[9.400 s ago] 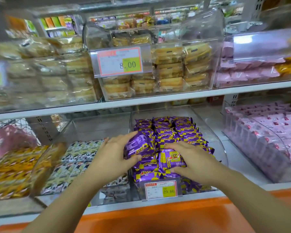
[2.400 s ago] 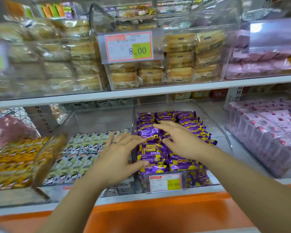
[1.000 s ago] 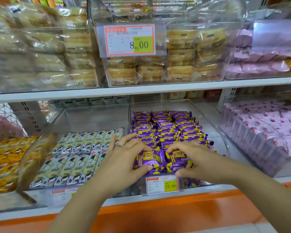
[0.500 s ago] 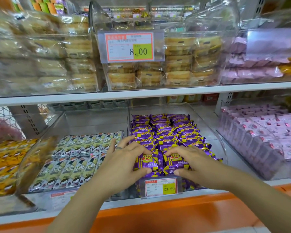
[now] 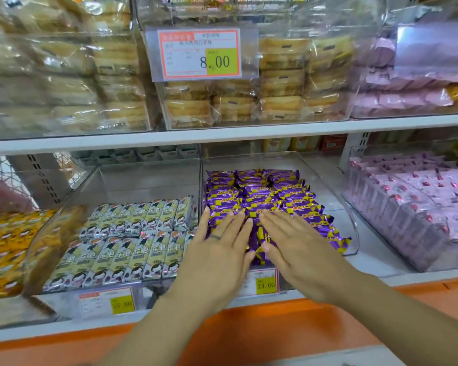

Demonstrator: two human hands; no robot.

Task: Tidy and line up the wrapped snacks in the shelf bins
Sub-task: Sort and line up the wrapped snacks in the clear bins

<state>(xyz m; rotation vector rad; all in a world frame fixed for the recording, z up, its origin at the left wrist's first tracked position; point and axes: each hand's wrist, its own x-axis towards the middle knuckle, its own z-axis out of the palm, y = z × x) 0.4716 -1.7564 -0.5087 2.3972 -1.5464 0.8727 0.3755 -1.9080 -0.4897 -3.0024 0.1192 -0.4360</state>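
place: shop | evidence: price tag (image 5: 199, 53) on clear bins (image 5: 352, 207) of wrapped snacks (image 5: 259, 199), white shelf (image 5: 222, 133)

Left hand (image 5: 217, 257), right hand (image 5: 299, 249) flat (fingers straight) on purple snacks (image 5: 262, 196)

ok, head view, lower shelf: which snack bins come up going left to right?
yellow packs → green-white packs → purple packs → pink packs

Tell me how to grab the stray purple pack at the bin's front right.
Pinch the purple pack across its long sides, coming from above with the right hand. It lies tilted beside the bin wall, so a sideways approach is likely blocked.
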